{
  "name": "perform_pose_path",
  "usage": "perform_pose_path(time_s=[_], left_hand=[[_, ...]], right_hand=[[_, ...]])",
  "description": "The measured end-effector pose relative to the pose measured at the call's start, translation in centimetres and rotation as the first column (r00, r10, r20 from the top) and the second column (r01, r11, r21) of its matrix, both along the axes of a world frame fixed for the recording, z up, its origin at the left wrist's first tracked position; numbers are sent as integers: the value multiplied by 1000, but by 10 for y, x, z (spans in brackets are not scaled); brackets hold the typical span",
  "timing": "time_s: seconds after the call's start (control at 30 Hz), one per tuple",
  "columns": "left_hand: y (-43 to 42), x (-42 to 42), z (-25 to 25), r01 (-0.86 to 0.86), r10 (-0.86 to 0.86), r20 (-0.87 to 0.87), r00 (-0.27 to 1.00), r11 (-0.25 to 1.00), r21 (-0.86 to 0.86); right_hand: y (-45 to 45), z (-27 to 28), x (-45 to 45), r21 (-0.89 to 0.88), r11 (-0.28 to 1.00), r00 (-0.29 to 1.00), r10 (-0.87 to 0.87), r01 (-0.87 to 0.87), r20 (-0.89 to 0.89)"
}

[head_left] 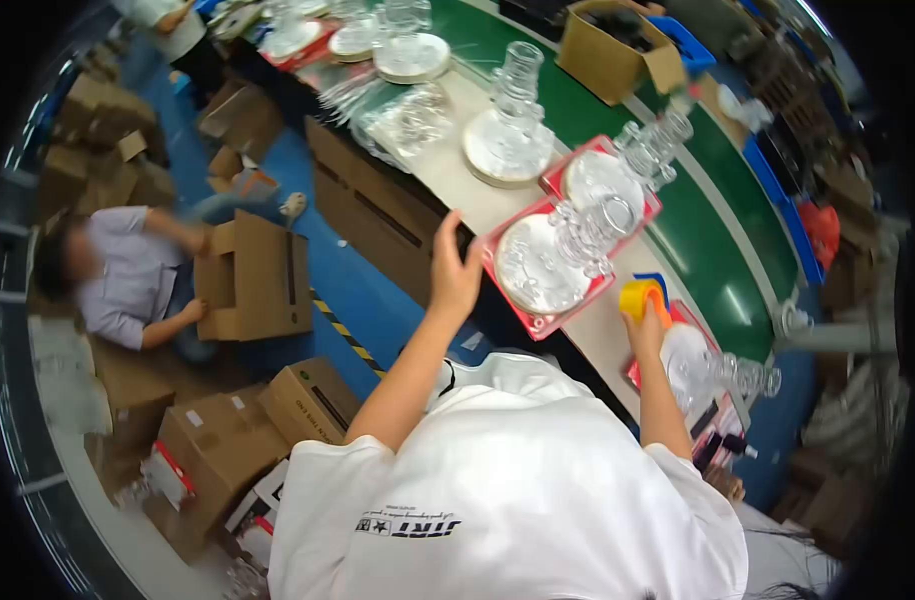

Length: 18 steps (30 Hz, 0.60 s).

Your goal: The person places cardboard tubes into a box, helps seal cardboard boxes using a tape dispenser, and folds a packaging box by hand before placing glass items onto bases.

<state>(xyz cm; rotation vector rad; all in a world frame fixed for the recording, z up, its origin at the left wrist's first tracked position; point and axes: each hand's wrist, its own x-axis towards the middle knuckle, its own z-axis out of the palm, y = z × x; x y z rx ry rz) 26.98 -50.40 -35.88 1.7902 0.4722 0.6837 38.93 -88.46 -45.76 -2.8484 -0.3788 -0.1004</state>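
Note:
My left hand (456, 268) is open, thumb and fingers apart, beside the near edge of a red tray (541, 327). On that tray is a white disc-shaped base (531, 268) with a clear, ringed, glass-like column (600, 226) leaning away from me. My right hand (645, 330) grips a yellow-orange roll of tape (638, 296) with a blue part at its far side. Just beyond that hand, another white disc (684, 355) with a clear column (746, 373) rests on a red tray.
More clear columns on white discs (508, 150) line the pale bench (443, 185). Plastic bags (410, 120) lie among them. Behind runs a green belt (713, 262) with a cardboard box (608, 55). At left, a seated person (133, 270) handles a carton (256, 285); cartons (218, 440) stand nearby.

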Motion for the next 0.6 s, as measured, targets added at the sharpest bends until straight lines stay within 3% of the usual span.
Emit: perform_pose_path(time_s=[0.03,0.07,0.1,0.13,0.23,0.27,0.3,0.37,0.47,0.5,0.6], left_hand=[[5,-8,-22,36,-36,-9,999,999,-19],[7,-17,-45,3,-9,-151,988,999,-42],[7,-21,-55,-36,20,-286,958,998,-50],[3,-20,-49,-12,-5,-293,956,998,-57],[-16,-6,-25,225,-207,-108,972,954,196],[-24,3,0,298,-288,-76,954,927,228],[-29,21,30,368,-370,-45,928,891,264],[-43,55,64,485,-512,48,858,837,255],[-64,99,59,608,-615,-2,788,779,155],[-70,108,59,649,-651,-22,759,753,109],[-78,110,64,627,-625,-62,779,772,104]], right_hand=[[4,10,-5,-19,999,999,-36,36,-9],[14,27,-14,11,994,993,-105,106,-61],[23,39,-19,45,984,980,-167,173,-108],[24,41,-25,37,980,975,-192,197,-115],[22,42,-33,378,892,963,-189,250,-191],[20,47,-40,366,887,954,-219,282,-205],[21,56,-43,462,838,946,-180,291,-270],[13,66,-55,554,763,930,-165,332,-329],[-4,78,-63,752,496,883,-71,435,-464],[-8,85,-66,759,481,885,-86,440,-458],[-20,116,-80,779,309,817,11,546,-577]])
